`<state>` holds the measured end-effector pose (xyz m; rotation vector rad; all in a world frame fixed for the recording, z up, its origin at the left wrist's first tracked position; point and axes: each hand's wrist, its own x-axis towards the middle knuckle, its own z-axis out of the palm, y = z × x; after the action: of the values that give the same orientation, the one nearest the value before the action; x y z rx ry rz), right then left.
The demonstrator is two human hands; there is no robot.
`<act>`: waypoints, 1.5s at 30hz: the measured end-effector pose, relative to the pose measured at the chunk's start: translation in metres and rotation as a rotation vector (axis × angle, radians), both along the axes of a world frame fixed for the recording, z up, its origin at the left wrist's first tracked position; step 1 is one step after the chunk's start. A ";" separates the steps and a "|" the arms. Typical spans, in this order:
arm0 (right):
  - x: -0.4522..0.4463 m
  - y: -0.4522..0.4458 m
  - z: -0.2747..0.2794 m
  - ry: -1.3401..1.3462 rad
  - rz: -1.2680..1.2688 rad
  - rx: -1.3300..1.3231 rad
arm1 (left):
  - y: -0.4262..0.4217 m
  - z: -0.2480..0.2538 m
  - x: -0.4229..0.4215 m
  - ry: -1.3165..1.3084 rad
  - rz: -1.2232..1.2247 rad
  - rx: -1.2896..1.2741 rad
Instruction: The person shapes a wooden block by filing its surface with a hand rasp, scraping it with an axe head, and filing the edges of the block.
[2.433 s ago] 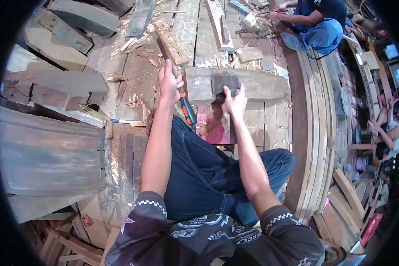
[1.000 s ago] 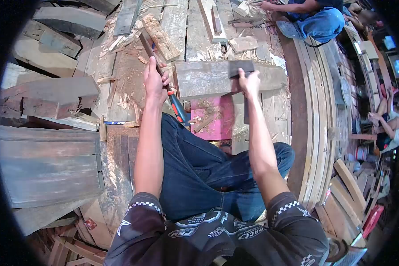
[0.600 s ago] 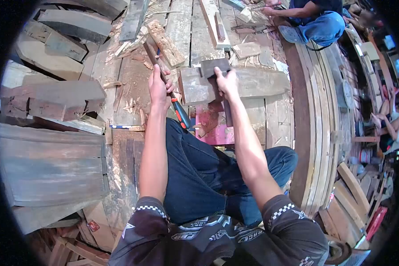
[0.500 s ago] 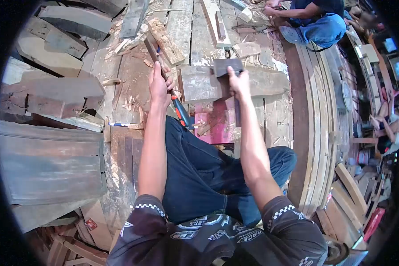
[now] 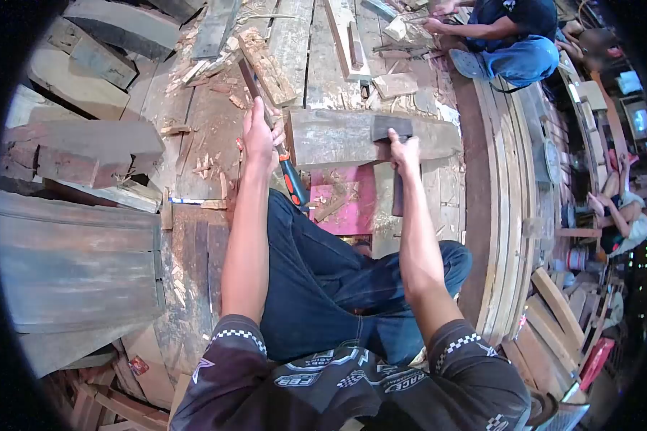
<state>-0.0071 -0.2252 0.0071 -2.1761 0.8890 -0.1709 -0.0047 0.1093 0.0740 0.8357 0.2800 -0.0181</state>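
My left hand (image 5: 261,135) is closed around a long flat metal tool (image 5: 247,79) like a file. Its black-and-orange handle (image 5: 292,179) points down toward my knee. My right hand (image 5: 404,149) grips a dark tool with a broad block-like head (image 5: 391,128), thumb on the head and a straight handle (image 5: 397,194) running down beside my forearm. Whether it is an axe or a mallet I cannot tell. Under that head lies a wide grey-brown wooden board (image 5: 331,136). A pink panel (image 5: 363,205) strewn with wood chips is just below the board.
Rough timber pieces (image 5: 86,147) crowd the left side. Long stacked planks (image 5: 507,208) run along the right. A chewed-up wood block (image 5: 266,65) and wood chips (image 5: 205,165) lie on the plank floor. A co-worker (image 5: 510,43) sits at the top right; another person (image 5: 622,208) is farther right.
My right hand has moved to the right along the board with the dark tool. My left hand stays almost where it was, still around the flat metal tool.
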 end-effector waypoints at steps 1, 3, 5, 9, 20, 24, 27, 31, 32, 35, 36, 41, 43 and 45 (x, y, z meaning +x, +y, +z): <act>-0.001 0.016 0.003 0.029 -0.008 0.024 | -0.001 0.000 0.001 0.003 0.002 -0.005; 0.004 0.040 -0.009 0.002 0.018 0.007 | 0.000 -0.003 0.002 -0.008 -0.002 -0.019; 0.016 0.057 -0.063 -0.208 0.126 -0.566 | 0.002 -0.007 0.002 -0.035 -0.019 -0.035; 0.008 0.159 0.036 0.106 0.154 -0.183 | 0.002 0.005 -0.004 0.000 0.038 -0.065; 0.008 0.100 -0.010 -0.139 0.130 -0.061 | 0.011 -0.009 -0.002 0.002 0.026 -0.108; 0.005 0.042 -0.040 -0.263 0.053 -0.292 | 0.010 -0.007 0.003 -0.006 0.017 -0.141; -0.007 0.047 -0.007 -0.057 -0.058 -0.041 | 0.012 -0.001 -0.001 -0.041 0.032 -0.121; 0.002 0.057 -0.046 -0.042 -0.002 -0.182 | 0.008 0.000 0.001 -0.021 0.052 -0.155; 0.000 0.078 -0.034 -0.002 0.031 -0.212 | 0.008 0.000 0.001 -0.022 0.050 -0.167; -0.004 0.155 0.021 0.066 0.159 -0.116 | 0.007 0.001 -0.001 -0.008 0.023 -0.182; -0.001 0.173 0.030 0.109 0.194 -0.091 | 0.008 -0.004 0.000 -0.017 0.012 -0.180; -0.001 0.212 0.025 0.015 0.410 -0.078 | 0.013 -0.005 -0.002 -0.009 0.029 -0.157; -0.010 0.208 0.016 -0.015 0.360 -0.033 | 0.019 -0.010 -0.002 -0.019 0.036 -0.173; -0.026 0.194 0.021 -0.089 0.257 -0.008 | 0.020 -0.007 -0.003 -0.006 0.057 -0.182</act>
<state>-0.0330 -0.0316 0.0282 -2.2480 0.5531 -0.1437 -0.0077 0.1292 0.0670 0.6471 0.2915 0.0120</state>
